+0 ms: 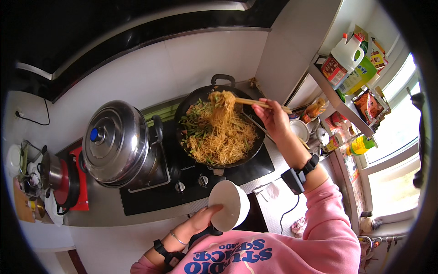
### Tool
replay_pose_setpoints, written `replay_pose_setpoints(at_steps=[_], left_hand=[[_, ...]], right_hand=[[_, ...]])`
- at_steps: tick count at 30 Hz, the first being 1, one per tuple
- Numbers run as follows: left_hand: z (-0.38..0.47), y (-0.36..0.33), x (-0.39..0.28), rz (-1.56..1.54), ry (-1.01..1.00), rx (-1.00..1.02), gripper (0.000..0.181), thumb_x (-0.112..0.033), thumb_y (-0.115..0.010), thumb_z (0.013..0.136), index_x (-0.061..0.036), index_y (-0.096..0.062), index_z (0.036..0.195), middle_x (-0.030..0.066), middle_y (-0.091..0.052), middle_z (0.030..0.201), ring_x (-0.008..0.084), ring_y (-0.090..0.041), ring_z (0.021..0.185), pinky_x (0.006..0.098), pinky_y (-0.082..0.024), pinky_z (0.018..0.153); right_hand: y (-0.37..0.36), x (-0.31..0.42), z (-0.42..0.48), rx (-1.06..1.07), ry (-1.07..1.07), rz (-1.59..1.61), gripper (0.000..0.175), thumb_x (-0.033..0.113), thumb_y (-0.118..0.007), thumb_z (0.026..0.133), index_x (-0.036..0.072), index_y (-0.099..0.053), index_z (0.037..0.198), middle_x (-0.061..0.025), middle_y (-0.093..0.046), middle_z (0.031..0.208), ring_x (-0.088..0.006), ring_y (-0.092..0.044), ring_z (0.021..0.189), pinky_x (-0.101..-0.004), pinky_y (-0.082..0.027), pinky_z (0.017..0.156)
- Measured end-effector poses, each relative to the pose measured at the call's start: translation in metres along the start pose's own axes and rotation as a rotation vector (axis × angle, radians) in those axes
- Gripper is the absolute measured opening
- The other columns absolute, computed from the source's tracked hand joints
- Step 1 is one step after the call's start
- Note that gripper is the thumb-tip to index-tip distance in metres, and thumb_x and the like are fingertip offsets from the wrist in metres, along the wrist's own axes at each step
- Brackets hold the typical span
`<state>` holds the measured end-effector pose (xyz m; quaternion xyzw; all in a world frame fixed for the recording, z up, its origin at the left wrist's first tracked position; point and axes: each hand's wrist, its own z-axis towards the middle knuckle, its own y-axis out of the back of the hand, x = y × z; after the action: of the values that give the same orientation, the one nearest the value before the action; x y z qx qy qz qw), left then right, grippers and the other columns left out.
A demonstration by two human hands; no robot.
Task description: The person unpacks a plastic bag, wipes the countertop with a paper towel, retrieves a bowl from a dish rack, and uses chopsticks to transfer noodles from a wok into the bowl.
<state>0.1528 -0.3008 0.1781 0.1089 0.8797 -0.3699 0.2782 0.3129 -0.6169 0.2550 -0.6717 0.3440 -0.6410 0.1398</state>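
My right hand (273, 120) grips a pair of wooden chopsticks (251, 101) above the wok. A clump of noodles (222, 104) hangs from their tips, its strands trailing down to the pile below. The black wok (183, 102) on the cooktop holds fried noodles (222, 147) mixed with cut green vegetables (197, 121). A metal utensil (256, 125) leans on the wok's right rim, its head hidden behind the noodles. In my left hand (202, 219) is a white bowl (227, 205), tilted in front of my chest, with my thumb over its rim; no food shows inside.
A large lidded steel pot (118, 144) stands left of the wok. Control knobs (203, 180) line the black cooktop's (154, 198) front. Bottles (313, 109) and a lidded metal pot (321, 136) crowd the right counter, under a shelf (345, 102) with jugs. Pots (51, 171) sit far left.
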Motion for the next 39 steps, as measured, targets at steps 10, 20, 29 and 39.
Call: replay_pose_setpoints(at_steps=[10, 20, 29, 39], left_hand=[[0.000, 0.001, -0.001, -0.045, -0.001, -0.002, 0.044, -0.028, -0.050, 0.094, 0.0035, -0.049, 0.125, 0.0103, -0.060, 0.114, 0.0181, -0.058, 0.103, 0.0305, -0.047, 0.089], [0.000, 0.002, 0.002, -0.033, -0.030, 0.009, 0.045, -0.031, -0.051, 0.094, 0.0019, -0.049, 0.125, 0.0090, -0.060, 0.114, 0.0165, -0.058, 0.102, 0.0288, -0.047, 0.087], [-0.001, 0.002, -0.001, -0.059, -0.010, 0.019, 0.043, -0.026, -0.050, 0.095, 0.0023, -0.047, 0.127, 0.0103, -0.058, 0.117, 0.0182, -0.058, 0.105, 0.0310, -0.047, 0.090], [-0.001, -0.001, -0.001, -0.020, 0.001, 0.014, 0.045, -0.028, -0.050, 0.094, 0.0013, -0.046, 0.128, 0.0106, -0.057, 0.118, 0.0183, -0.057, 0.105, 0.0310, -0.047, 0.089]], right_hand=[[-0.069, 0.105, -0.031, 0.372, 0.395, -0.184, 0.034, 0.023, -0.050, 0.096, -0.005, -0.053, 0.116, -0.0205, -0.064, 0.101, -0.0249, -0.067, 0.091, -0.0288, -0.056, 0.082], [-0.004, 0.075, -0.063, 0.129, 0.119, -0.937, 0.032, 0.021, -0.048, 0.098, -0.003, -0.056, 0.117, -0.0148, -0.066, 0.089, -0.0221, -0.069, 0.076, -0.0290, -0.058, 0.067], [0.029, -0.004, -0.067, 0.202, -0.059, -0.818, 0.033, 0.017, -0.047, 0.098, -0.003, -0.052, 0.123, -0.0137, -0.061, 0.106, -0.0243, -0.065, 0.096, -0.0302, -0.056, 0.079], [0.003, -0.066, -0.021, 0.374, 0.825, -1.880, 0.017, 0.021, -0.058, 0.084, 0.004, -0.062, 0.087, -0.0150, -0.060, 0.072, -0.0348, -0.059, 0.065, -0.0417, -0.049, 0.058]])
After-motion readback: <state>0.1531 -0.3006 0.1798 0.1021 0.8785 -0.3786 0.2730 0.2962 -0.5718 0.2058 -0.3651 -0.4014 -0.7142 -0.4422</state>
